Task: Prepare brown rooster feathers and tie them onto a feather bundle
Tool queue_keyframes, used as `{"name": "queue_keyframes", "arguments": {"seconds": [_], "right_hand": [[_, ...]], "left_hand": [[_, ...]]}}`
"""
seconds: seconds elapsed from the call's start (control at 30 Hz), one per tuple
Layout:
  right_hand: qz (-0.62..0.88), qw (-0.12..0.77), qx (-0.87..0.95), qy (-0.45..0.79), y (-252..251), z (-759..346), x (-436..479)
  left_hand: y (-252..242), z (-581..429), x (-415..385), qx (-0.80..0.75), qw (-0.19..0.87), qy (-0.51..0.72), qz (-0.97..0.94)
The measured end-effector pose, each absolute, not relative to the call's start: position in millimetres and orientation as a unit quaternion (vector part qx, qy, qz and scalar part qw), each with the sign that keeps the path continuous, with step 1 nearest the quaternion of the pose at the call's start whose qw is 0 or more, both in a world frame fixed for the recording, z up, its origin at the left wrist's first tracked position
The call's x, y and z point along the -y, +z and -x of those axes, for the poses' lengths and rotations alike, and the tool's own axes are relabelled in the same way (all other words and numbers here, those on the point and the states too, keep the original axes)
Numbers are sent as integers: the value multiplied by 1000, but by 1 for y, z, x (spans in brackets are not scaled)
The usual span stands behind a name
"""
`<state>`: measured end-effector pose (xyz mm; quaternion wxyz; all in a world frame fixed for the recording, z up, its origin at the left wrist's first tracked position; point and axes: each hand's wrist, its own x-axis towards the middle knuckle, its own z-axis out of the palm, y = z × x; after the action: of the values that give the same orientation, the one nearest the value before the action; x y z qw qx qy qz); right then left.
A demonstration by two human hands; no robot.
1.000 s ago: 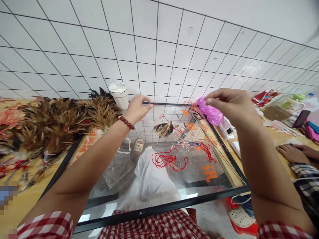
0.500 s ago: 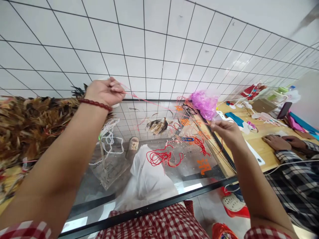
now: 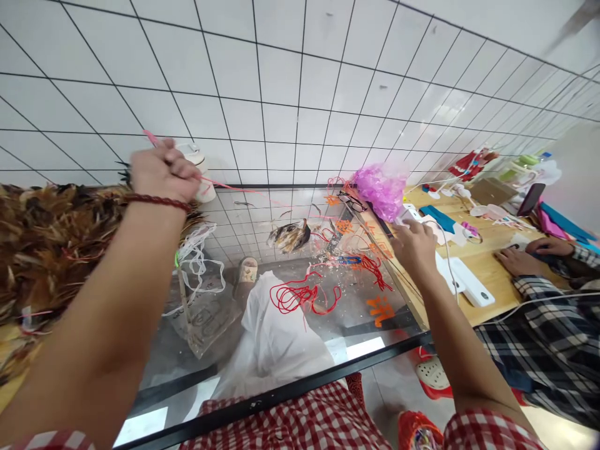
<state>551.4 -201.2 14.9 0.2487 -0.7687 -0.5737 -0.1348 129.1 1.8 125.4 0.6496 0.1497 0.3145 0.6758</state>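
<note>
My left hand (image 3: 162, 170) is raised in a fist at the upper left, closed on a thin pink string (image 3: 244, 187) that runs from it to the right across the glass table (image 3: 281, 350). My right hand (image 3: 412, 245) hovers low near the table's right edge, seen from behind; its fingers are curled and what they hold is hidden. A crumpled pink plastic bag (image 3: 380, 189) lies beyond my right hand. A tangle of red cord (image 3: 302, 297) rests on the glass.
A heap of brown feathers (image 3: 42, 244) fills the left. A small feather bundle (image 3: 290, 235), a white cup (image 3: 199, 172), glasses (image 3: 351, 201) and white strips (image 3: 199, 256) lie on the glass. Another person's hands (image 3: 518, 261) rest on the wooden desk (image 3: 487, 275) at right.
My left hand has drawn the pink string up and leftward. My right hand left the pink bag and dropped toward the table's right edge.
</note>
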Motion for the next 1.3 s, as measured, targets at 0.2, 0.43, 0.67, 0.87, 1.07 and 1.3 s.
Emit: {"name": "queue_keyframes", "arguments": {"seconds": [0.2,0.43,0.67,0.87,1.07,1.3], "right_hand": [[630,67,754,-173,-4,-491,212],[657,-21,740,-140,-22,-495,203],[626,-133,764,-88,-4,-491,179],[624,25,777,78,61,-488,190],[589,490,578,281,12,-473,184],[581,617,401,347,-15,-460,175]], "left_hand": [[81,-201,30,-349,696,595,-198],[31,-240,58,-338,696,560,-295],[-3,-263,86,-304,747,486,-336],[-19,-264,88,-355,711,453,-405],[-16,-267,97,-344,739,438,-378],[-16,-267,98,-299,782,437,-327]]}}
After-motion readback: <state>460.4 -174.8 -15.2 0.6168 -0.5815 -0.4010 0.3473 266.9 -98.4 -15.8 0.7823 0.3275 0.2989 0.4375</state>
